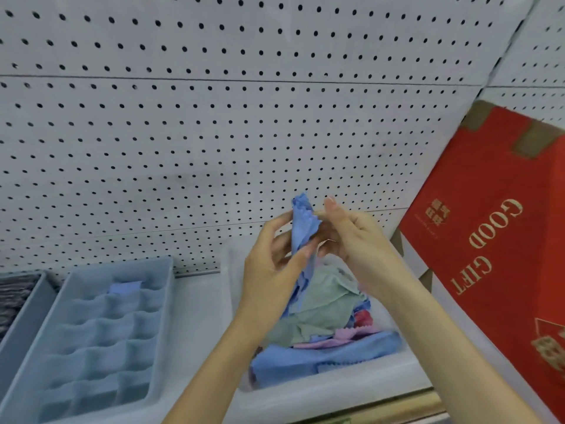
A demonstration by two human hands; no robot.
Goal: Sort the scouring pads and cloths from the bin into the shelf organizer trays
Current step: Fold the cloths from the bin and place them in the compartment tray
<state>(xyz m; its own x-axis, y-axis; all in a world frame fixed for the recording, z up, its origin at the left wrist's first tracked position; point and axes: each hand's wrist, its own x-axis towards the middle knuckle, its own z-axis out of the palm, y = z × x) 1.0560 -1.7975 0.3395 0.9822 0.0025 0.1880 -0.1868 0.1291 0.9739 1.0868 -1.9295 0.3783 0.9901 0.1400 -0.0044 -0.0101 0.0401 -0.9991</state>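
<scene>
Over the cloth-filled bin (pixel 336 390) at near right, the left hand (pixel 275 264) pinches a blue cloth (pixel 301 228) at its middle and the right hand (pixel 351 240) pinches its top edge, while left of the bin the divided organizer tray (pixel 166 301) holds one folded blue piece (pixel 125 287).

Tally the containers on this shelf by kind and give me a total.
Organizer trays: 2, the divided tray and the left tray
Bin: 1
Red gift box: 1
Total: 4
</scene>
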